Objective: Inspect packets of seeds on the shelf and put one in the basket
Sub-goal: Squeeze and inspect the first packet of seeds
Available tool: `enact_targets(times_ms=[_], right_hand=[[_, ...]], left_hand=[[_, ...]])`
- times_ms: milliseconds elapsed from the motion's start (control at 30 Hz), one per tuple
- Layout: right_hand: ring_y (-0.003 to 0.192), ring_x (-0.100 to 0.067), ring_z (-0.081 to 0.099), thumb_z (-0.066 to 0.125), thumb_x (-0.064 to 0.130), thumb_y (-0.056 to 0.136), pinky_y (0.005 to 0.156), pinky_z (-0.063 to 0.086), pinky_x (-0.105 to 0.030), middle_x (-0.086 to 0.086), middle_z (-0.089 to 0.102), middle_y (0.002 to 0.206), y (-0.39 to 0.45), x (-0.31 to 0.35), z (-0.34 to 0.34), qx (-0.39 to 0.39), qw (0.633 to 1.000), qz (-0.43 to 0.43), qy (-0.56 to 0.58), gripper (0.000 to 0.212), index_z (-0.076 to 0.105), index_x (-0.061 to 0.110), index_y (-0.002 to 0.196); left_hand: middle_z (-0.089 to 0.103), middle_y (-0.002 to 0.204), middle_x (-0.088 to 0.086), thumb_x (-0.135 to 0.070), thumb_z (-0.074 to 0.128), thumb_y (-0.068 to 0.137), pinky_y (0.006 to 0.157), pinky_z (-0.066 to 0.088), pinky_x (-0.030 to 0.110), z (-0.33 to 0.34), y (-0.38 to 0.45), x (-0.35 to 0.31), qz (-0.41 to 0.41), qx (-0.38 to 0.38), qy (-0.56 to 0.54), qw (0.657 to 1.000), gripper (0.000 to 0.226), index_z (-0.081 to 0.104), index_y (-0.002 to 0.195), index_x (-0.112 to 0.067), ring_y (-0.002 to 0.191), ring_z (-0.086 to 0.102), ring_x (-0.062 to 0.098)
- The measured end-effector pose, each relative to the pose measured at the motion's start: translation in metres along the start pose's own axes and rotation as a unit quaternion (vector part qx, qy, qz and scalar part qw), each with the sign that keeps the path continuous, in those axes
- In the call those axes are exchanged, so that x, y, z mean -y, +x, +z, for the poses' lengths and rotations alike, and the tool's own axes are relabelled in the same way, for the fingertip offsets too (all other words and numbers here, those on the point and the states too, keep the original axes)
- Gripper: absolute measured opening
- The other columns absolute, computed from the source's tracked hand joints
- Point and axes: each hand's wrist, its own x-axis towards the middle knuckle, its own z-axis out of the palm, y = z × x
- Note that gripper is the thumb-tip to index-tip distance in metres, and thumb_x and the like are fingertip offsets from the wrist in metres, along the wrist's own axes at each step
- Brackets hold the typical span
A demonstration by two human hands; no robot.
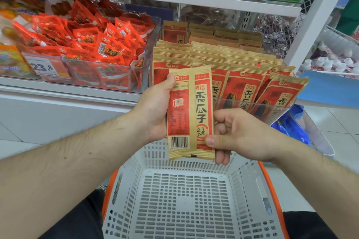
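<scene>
Centrally, one seed packet (191, 111) is held upright above the white basket (250, 178), in front of the shelf (68, 91). It is gripped at its left edge by the left hand (155, 108), thumb curled over the top corner, and pinched at its lower right corner by the right hand (239, 134). A flat, matte paper pouch with crimped ends, it is judged light, pliable and crushable; the edges offer the surest hold. Matching packets (242, 91) are ranked behind a clear divider (272, 110). Glossy red sachets (93, 44) fill the adjoining clear bin.
</scene>
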Motion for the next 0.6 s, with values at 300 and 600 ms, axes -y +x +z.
enact_targets(times_ms=[300,600], right_hand=[[0.056,-0.020,0.071,0.073,0.020,0.087,0.055,0.060,-0.034,-0.005,0.068,0.057,-0.001,0.004,0.012,-0.112,0.984,-0.041,-0.133,0.011,0.069,0.018,0.097],[0.051,-0.028,0.065,0.045,0.020,0.103,0.047,0.051,-0.037,-0.018,0.068,0.069,0.002,0.008,0.005,-0.202,0.973,-0.100,-0.038,0.028,0.057,0.003,0.084]], left_hand=[[0.077,0.099,0.006,-0.039,0.033,0.108,0.083,0.057,0.044,0.002,0.002,0.011,0.047,-0.012,0.096,0.994,0.041,0.066,0.114,-0.016,0.089,0.074,0.022],[0.076,0.096,0.002,-0.039,0.032,0.108,0.071,0.050,0.034,0.005,0.004,0.025,0.050,0.060,0.172,0.982,0.039,0.064,0.120,-0.019,0.085,0.072,0.017]])
